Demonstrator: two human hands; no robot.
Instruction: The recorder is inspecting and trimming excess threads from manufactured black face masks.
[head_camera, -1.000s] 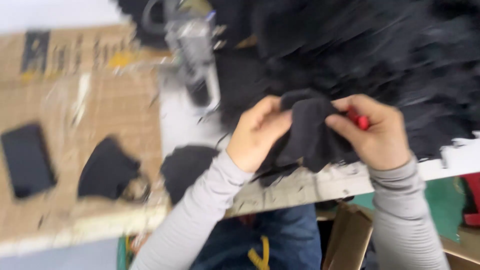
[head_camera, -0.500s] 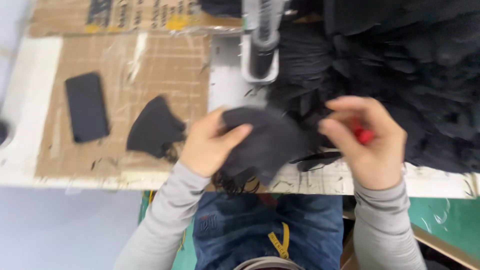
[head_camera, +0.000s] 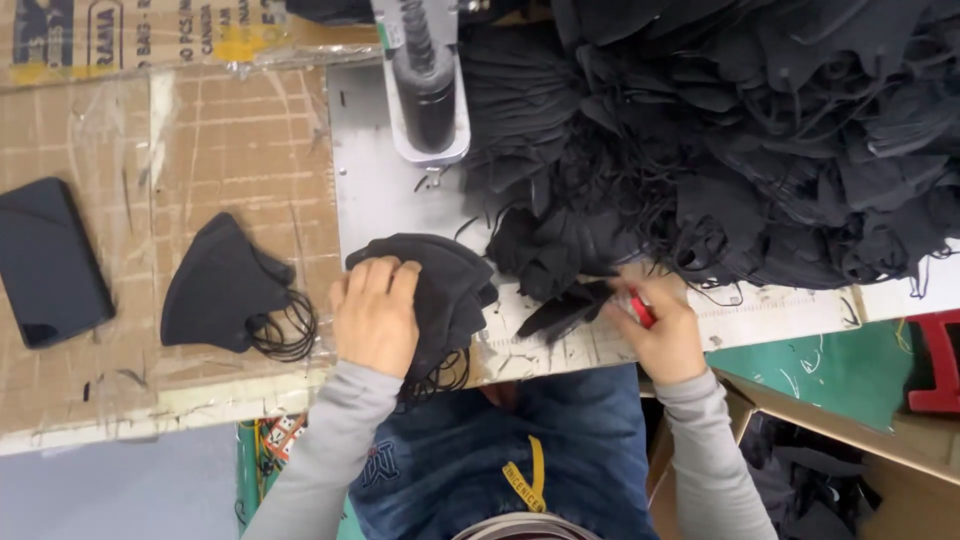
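Note:
My left hand (head_camera: 375, 315) presses flat on a small stack of folded black face masks (head_camera: 445, 285) at the table's front edge, their ear loops hanging over the edge. My right hand (head_camera: 660, 325) holds a small red tool (head_camera: 640, 308) and pinches another black mask (head_camera: 565, 308) drawn from the large heap of black masks (head_camera: 760, 150) at the back right. A single finished black mask (head_camera: 225, 290) with coiled ear loops lies on the cardboard to the left.
A dark phone (head_camera: 45, 262) lies on the taped cardboard sheet (head_camera: 230, 150) at far left. A machine head with a black cylinder (head_camera: 428, 85) stands over the metal plate (head_camera: 375, 200). A cardboard box (head_camera: 880, 450) and a red object (head_camera: 935, 365) sit lower right.
Both hands held one dark mask together in front of me; now the left hand has set it down on the stack and the right hand has moved right to the heap.

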